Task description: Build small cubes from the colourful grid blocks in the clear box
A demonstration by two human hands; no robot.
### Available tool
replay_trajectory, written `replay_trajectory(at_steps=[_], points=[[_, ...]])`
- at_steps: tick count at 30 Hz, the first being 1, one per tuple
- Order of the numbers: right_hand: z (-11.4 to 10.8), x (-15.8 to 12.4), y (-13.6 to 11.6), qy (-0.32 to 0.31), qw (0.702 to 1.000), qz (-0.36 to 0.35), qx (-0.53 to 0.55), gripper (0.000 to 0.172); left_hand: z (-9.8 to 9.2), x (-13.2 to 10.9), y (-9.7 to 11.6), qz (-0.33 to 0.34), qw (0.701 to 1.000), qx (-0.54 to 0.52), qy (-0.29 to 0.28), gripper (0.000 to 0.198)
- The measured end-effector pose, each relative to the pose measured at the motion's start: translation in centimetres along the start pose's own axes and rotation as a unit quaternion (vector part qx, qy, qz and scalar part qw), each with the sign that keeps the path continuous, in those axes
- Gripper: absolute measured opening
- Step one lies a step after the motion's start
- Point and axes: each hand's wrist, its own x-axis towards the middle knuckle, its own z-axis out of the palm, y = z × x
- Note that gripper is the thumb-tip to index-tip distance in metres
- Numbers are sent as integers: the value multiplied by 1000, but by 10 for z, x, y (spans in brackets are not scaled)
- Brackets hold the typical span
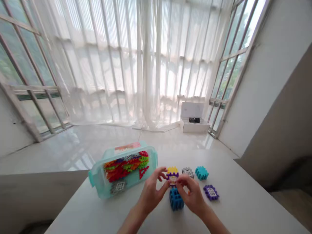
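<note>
My left hand point(151, 193) and right hand point(191, 195) pinch narrowly on the yellow-and-purple plastic blocks point(172, 175), steadying them from both sides above the blue block point(176, 199); the clear storage box point(122, 170) lies left of my fingers point(158, 171).

Left hand point(152, 191) and right hand point(192, 195) holding a yellow-and-purple toy block point(172, 175), blue toy block point(176, 200) just below, gray block point(188, 172), teal block point(201, 173), purple block point(211, 192) nearby, clear teal storage box point(122, 170) alongside, white table point(243, 208) beneath.
</note>
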Motion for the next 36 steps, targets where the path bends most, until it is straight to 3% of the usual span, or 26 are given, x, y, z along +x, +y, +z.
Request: replay_trajectory(at_steps=[8, 13, 17, 20, 36], points=[[5, -4, 7, 57, 997, -1, -56, 26, 3, 7, 18, -89, 990, -101, -52, 16], [-1, 1, 2, 48, 989, -74, -116, 34, 6, 9, 18, -192, 951, -235, -60, 26], [-5, -2, 0, 1, 985, -103, -135, 56, 6, 11, 15, -249, 916, -312, -50, 35], [-5, -4, 1, -10, 985, -106, -136, 64, 5, 11, 15, -262, 905, -332, -53, 37], [-5, -1, -3, 0, 983, -100, -157, 55, 6, 9, 12, -246, 906, -334, -79, 34]])
